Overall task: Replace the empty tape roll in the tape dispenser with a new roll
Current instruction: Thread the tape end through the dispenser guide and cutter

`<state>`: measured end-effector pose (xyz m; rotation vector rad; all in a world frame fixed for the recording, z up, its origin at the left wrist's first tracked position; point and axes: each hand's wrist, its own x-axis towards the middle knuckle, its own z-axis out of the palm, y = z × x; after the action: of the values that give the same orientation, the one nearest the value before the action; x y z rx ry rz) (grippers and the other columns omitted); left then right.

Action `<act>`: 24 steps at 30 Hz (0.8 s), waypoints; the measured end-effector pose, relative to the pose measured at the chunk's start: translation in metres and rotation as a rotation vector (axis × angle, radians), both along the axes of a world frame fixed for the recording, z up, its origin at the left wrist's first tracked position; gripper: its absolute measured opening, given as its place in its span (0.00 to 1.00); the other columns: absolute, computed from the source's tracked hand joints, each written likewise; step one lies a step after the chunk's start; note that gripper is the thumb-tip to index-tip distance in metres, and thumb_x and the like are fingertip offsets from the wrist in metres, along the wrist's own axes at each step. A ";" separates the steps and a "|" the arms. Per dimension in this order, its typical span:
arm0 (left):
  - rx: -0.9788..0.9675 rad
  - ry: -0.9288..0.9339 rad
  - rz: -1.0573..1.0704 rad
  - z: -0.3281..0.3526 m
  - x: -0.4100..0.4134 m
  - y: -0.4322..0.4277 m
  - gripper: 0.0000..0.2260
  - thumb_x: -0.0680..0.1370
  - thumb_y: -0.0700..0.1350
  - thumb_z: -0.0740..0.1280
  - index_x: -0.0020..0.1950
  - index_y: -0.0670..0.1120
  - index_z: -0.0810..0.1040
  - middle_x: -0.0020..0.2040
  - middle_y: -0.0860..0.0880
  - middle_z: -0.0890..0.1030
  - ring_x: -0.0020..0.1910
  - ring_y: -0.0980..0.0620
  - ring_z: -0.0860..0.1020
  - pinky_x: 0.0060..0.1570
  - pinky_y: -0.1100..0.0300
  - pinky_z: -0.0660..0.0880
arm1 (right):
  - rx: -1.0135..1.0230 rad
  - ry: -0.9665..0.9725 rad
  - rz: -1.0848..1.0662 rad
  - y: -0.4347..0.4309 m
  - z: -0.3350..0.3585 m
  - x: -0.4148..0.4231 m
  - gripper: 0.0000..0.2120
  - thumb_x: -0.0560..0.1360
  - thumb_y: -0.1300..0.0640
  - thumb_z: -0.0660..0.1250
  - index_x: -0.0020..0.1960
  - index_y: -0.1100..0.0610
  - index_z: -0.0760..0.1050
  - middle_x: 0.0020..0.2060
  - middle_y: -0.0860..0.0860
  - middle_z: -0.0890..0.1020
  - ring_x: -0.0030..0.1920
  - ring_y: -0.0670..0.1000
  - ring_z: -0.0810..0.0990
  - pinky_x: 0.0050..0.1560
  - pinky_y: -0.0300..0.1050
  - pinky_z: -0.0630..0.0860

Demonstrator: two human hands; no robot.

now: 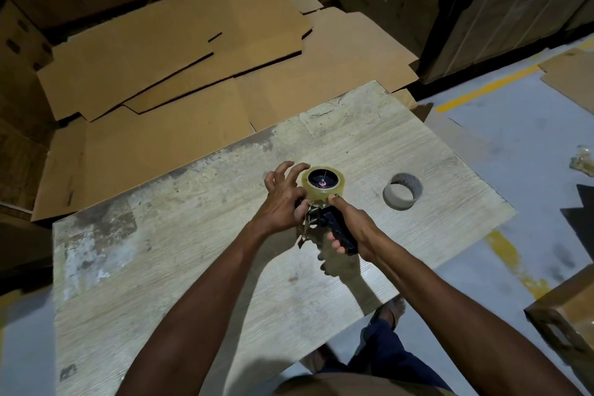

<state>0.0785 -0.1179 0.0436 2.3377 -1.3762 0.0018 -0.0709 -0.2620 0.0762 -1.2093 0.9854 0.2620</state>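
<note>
A black tape dispenser [324, 219] is held above the pale wooden table [167, 267]. A full roll of clear yellowish tape [321, 191] sits on its spindle, hole facing up. My right hand [350, 228] grips the dispenser's black handle, thumb resting near the roll. My left hand [283, 199] is at the roll's left side, thumb and a finger pinching at the metal front end below the roll, the other fingers spread. An empty grey cardboard core [402, 191] stands on the table to the right, apart from both hands.
Flattened cardboard sheets [180, 51] lie piled beyond the table's far edge. Stacked boxes [501, 0] rise at the back right. A cardboard box [565, 318] sits on the grey floor at the right, near yellow floor lines. My feet show below the table's near edge.
</note>
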 end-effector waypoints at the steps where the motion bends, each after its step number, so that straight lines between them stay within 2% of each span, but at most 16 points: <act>1: 0.000 -0.012 -0.009 0.005 0.000 0.001 0.07 0.75 0.45 0.70 0.37 0.46 0.82 0.76 0.49 0.67 0.79 0.40 0.56 0.68 0.41 0.53 | -0.003 -0.002 0.011 -0.002 0.002 0.000 0.30 0.77 0.35 0.65 0.54 0.63 0.83 0.34 0.61 0.83 0.27 0.56 0.78 0.28 0.43 0.74; 7: -0.007 -0.054 -0.101 0.032 -0.004 0.008 0.06 0.75 0.45 0.70 0.38 0.47 0.83 0.77 0.49 0.66 0.78 0.41 0.57 0.68 0.43 0.54 | -0.012 -0.022 0.018 -0.009 0.015 0.004 0.31 0.79 0.35 0.63 0.54 0.64 0.83 0.33 0.61 0.82 0.26 0.56 0.77 0.27 0.43 0.73; 13: -0.095 0.076 -0.008 0.044 -0.001 0.030 0.05 0.76 0.46 0.72 0.40 0.49 0.83 0.75 0.51 0.68 0.78 0.47 0.56 0.68 0.47 0.52 | 0.056 0.007 0.079 -0.036 0.032 -0.001 0.27 0.82 0.38 0.57 0.50 0.63 0.78 0.30 0.57 0.78 0.25 0.53 0.73 0.25 0.40 0.67; 18: -0.040 0.159 0.013 0.062 0.003 0.036 0.04 0.77 0.46 0.72 0.43 0.50 0.83 0.74 0.52 0.66 0.78 0.49 0.54 0.68 0.48 0.51 | 0.092 0.057 0.151 -0.040 0.043 -0.004 0.28 0.81 0.38 0.59 0.52 0.65 0.78 0.31 0.58 0.79 0.24 0.53 0.75 0.23 0.40 0.70; 24: 0.043 0.306 0.011 0.086 0.009 0.046 0.07 0.82 0.50 0.68 0.47 0.50 0.82 0.72 0.54 0.65 0.76 0.55 0.52 0.69 0.48 0.51 | 0.203 0.124 0.179 -0.035 0.056 -0.010 0.27 0.82 0.39 0.61 0.46 0.64 0.75 0.28 0.56 0.77 0.20 0.50 0.74 0.19 0.36 0.71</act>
<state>0.0874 -0.0719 0.1300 2.2646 -1.2218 -0.3706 -0.0807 -0.2968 0.1322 -1.1060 0.9332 0.5708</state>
